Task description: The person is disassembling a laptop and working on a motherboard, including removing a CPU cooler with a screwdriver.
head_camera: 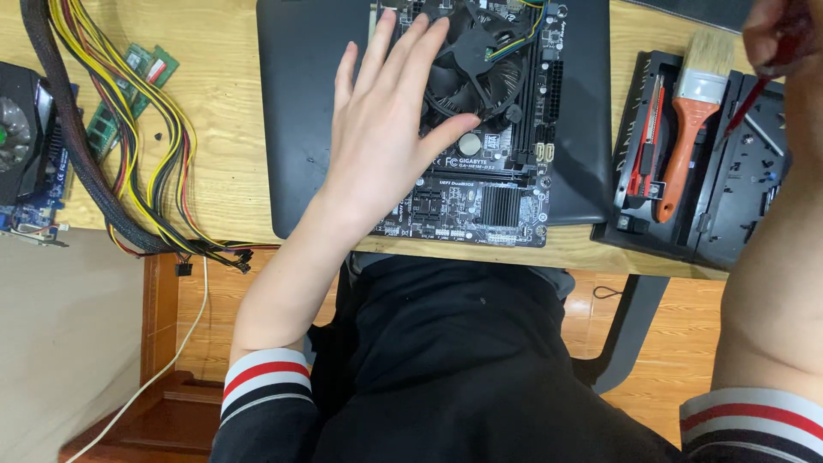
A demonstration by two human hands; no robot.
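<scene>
A bundle of yellow, red and black cables (129, 129) trails down the upper left of the frame, with green memory sticks (129, 94) lying under it and a graphics card (26, 154) at the far left edge. Toward the right sits a black tool tray (686, 231) holding a paintbrush (690, 111) with an orange handle and a red-handled cutter (647, 141). All of it rests on a light wooden table (223, 163).

In the upper middle lies a motherboard (489, 197) on a dark flat mat (300, 120), its round black cooler fan (480, 64) near the top edge. The board's long axis runs up and down the frame, and its lower edge is close to the table's near edge.

The left hand (386, 129) is spread wide and flat, palm down, fingers pointing to the top of the frame. It covers the board's left part, the thumb just beside the fan. The right hand (780, 34), in the upper right corner, is closed around a thin red-handled tool (750, 99) that slants down over the tray; only part of the hand is in view.
</scene>
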